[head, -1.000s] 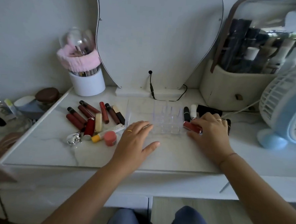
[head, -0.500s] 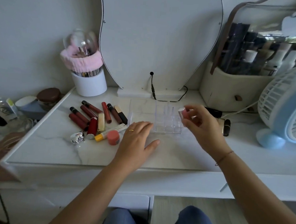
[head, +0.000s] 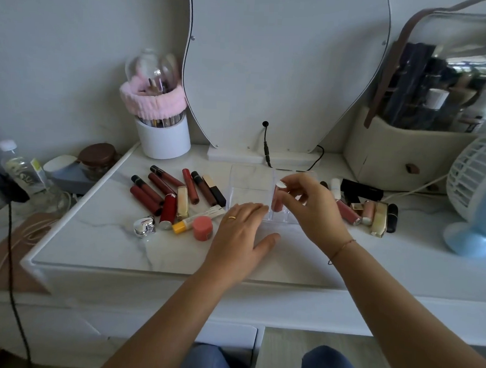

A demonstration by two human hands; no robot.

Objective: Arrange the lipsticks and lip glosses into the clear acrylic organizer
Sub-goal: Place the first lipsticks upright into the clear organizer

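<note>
Lipstick (head: 277,198), pinkish-red w/ a pale cap end, held upright in the person's right hand (head: 315,208), fingertips pinched round its top, lower end down inside a front cell of the clear acrylic organizer (head: 250,181) at centre of the white marble-look tabletop (head: 98,238). Left hand (head: 240,237) lies flat, fingers spread & gripping nothing, palm on the tabletop w/ fingertips against the organizer's front-left edge; gold ring on one finger. To the left of the organizer, a loose cluster of lip glosses (head: 162,188) & tubes lies scattered, incl. a red lipstick (head: 168,212), a coral round pot (head: 203,228) & a small silver heart-shaped item (head: 144,227). To the right, approx. half a dozen more lipsticks & glosses (head: 372,214) lie near a blue-white desk fan (head: 478,190). Behind: mirror (head: 284,67), white brush holder (head: 162,136) w/ pink band, beige cosmetics bag (head: 392,152)
</note>
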